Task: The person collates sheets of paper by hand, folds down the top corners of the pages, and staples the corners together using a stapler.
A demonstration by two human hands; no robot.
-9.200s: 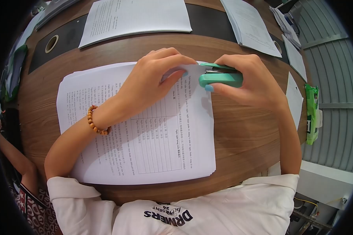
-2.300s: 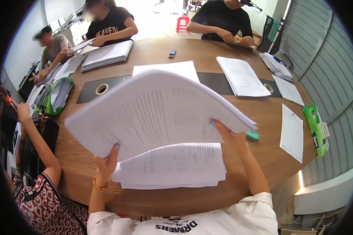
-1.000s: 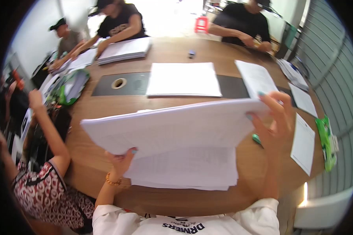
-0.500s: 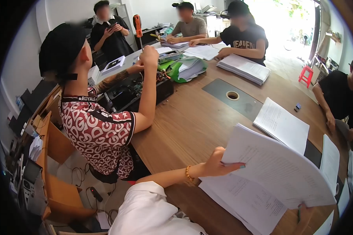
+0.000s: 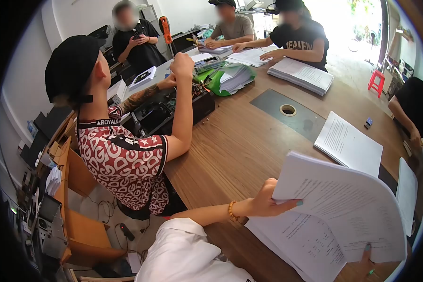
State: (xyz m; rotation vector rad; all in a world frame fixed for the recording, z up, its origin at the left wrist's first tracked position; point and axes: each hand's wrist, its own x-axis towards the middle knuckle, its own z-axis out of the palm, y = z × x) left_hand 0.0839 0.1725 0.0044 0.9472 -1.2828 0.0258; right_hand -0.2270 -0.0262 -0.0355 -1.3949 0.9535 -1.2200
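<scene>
Head view: a curved sheaf of papers (image 5: 339, 204) held up between two hands well apart.
The left hand (image 5: 265, 201) clamps its left edge; the right hand (image 5: 365, 258) grips the lower right edge, thumb in front. A second paper pile (image 5: 298, 242) lies beneath, on the table (image 5: 221, 162).

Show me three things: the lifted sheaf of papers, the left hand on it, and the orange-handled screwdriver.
Lifted sheaf of papers (image 5: 340, 204): head view, middle of its printed face.
Left hand (image 5: 266, 199): head view, back of the hand.
Orange-handled screwdriver (image 5: 165, 29): head view, on the handle.
</scene>
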